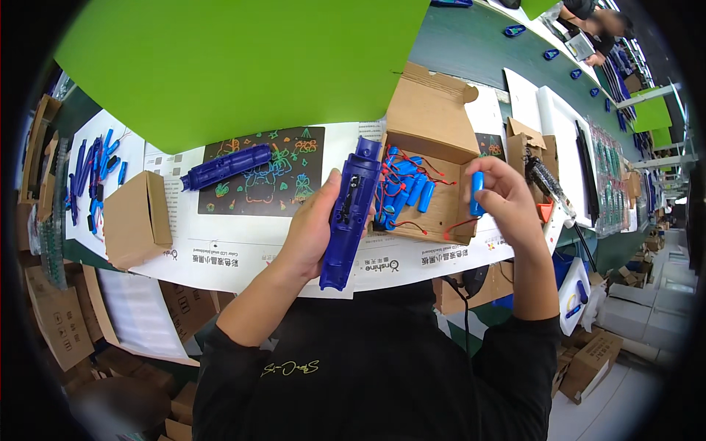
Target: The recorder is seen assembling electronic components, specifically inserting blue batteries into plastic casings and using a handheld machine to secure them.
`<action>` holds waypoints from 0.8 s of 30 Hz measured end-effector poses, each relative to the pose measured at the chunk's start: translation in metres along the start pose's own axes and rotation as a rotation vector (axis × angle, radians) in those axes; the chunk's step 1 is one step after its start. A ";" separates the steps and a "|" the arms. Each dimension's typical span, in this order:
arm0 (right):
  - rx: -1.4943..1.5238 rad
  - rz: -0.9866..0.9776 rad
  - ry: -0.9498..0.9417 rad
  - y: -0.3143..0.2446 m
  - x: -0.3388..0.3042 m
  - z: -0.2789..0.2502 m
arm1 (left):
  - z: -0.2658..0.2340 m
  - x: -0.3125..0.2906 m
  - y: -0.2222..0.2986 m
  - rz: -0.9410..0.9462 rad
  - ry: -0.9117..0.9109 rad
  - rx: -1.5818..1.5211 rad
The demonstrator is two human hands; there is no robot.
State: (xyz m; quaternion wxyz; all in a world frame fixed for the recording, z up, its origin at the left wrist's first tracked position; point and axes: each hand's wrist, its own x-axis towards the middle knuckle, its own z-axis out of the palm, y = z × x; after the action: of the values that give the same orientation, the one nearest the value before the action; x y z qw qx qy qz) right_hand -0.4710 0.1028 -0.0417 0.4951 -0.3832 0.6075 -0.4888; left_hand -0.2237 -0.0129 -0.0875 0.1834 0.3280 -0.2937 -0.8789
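Observation:
In my left hand (315, 224) is a long dark-blue plastic housing half (346, 228), hollow side up, with black parts inside; my fingers close round its left edge. My right hand (507, 198) pinches a blue cylindrical battery (477, 192) with a thin red lead, at the right edge of an open cardboard box (456, 151). More blue batteries (401, 191) with red wires and small red plugs lie in that box, between my two hands. A second dark-blue housing piece (228, 166) rests on the printed dark mat (261, 195) to the left.
A small cardboard box (138, 220) stands at the left, beside a pile of blue parts (92, 176). A green panel (243, 66) rises at the back. Clear plastic trays (607, 176) and another cardboard box (526, 140) are at the right. A co-worker (596, 29) sits at the far right.

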 end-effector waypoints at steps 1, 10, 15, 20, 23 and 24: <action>0.072 0.031 0.003 -0.009 -0.002 0.011 | 0.004 -0.002 0.001 -0.008 0.011 0.011; 0.182 -0.037 -0.067 -0.030 -0.016 0.084 | 0.021 -0.006 -0.006 0.122 -0.005 0.096; -0.012 -0.212 0.024 -0.015 -0.012 0.102 | 0.025 -0.011 -0.011 0.187 -0.032 0.067; -0.280 -0.380 0.136 -0.012 -0.012 0.111 | 0.030 -0.015 -0.013 0.217 -0.059 0.008; -0.402 -0.501 0.208 -0.007 -0.012 0.112 | 0.033 -0.016 -0.013 0.226 -0.080 -0.015; -0.447 -0.545 0.232 -0.005 -0.011 0.111 | 0.033 -0.017 -0.014 0.218 -0.086 -0.043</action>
State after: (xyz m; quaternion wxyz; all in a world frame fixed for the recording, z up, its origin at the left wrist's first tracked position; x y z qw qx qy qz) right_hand -0.3601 0.0882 -0.0375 0.1787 -0.5714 0.6271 -0.4983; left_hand -0.2364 0.0192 -0.0680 0.2722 0.2522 -0.3162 -0.8731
